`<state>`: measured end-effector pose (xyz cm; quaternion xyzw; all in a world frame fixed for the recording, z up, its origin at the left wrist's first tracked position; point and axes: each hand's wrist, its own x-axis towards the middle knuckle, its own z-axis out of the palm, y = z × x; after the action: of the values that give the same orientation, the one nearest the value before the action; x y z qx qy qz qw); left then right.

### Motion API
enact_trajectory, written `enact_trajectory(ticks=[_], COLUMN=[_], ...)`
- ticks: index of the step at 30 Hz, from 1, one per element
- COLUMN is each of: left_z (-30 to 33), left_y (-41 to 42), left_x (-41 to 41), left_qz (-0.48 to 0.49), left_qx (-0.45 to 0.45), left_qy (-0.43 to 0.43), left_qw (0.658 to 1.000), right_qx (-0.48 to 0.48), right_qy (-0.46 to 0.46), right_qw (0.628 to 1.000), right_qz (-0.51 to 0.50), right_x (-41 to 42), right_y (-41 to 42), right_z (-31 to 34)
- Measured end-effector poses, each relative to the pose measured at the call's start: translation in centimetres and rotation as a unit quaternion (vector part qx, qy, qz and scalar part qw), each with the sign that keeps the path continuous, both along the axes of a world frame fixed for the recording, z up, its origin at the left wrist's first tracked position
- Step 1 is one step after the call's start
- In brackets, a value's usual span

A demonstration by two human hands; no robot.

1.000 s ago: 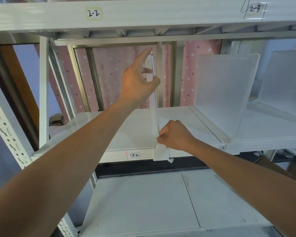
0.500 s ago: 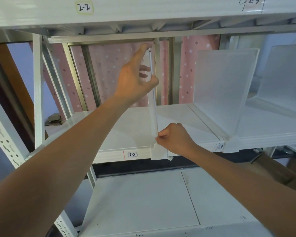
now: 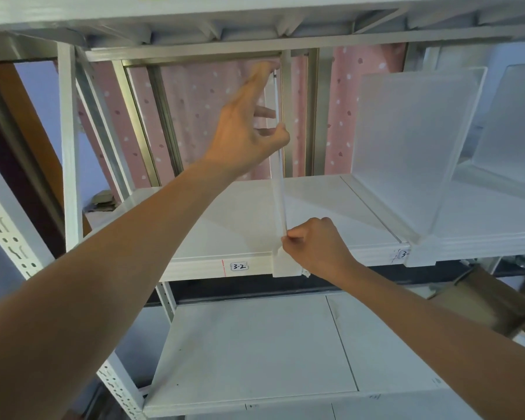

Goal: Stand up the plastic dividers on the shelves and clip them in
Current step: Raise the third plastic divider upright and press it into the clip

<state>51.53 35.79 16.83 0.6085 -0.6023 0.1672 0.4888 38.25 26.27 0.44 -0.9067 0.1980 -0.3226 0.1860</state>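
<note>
A translucent plastic divider point(image 3: 280, 189) stands upright and edge-on to me on the white middle shelf point(image 3: 225, 225), just right of the label 3-2. My left hand point(image 3: 249, 128) grips its upper part, thumb in front and fingers behind, near the shelf above. My right hand point(image 3: 312, 247) pinches the divider's lower front corner, right above its white clip point(image 3: 285, 266) that sits over the shelf's front lip. A second divider point(image 3: 406, 147) stands upright to the right, and a third point(image 3: 512, 122) at the far right edge.
An upper shelf point(image 3: 255, 16) with metal braces hangs close over my left hand. A lower white shelf point(image 3: 255, 353) lies below. Perforated white uprights point(image 3: 6, 231) stand at the left. A pink dotted curtain point(image 3: 194, 116) hangs behind. Brown cardboard point(image 3: 491, 301) shows at the lower right.
Both hands keep their hold on the divider. My view has tilted down and shifted a little, so the upper shelf labels have left the frame. The divider stands about as before.
</note>
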Motion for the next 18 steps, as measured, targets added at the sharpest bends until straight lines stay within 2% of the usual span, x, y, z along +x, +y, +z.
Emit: enact_trajectory(ticks=[8,18], left_z=[-0.5,-1.1], left_y=[-1.1,-0.9], left_x=[-0.4,-0.6], left_qz=[0.004,-0.004], left_qx=[0.001,0.002], left_qy=[-0.031,-0.03], left_qw=[1.0,1.0], right_qx=[-0.055,-0.064], right_qy=[-0.038,-0.021], right_qw=[0.998,0.998], right_qz=[0.0,0.003], right_x=[-0.1,-0.1], right_y=[0.0,0.3], right_z=[-1.1,-1.0])
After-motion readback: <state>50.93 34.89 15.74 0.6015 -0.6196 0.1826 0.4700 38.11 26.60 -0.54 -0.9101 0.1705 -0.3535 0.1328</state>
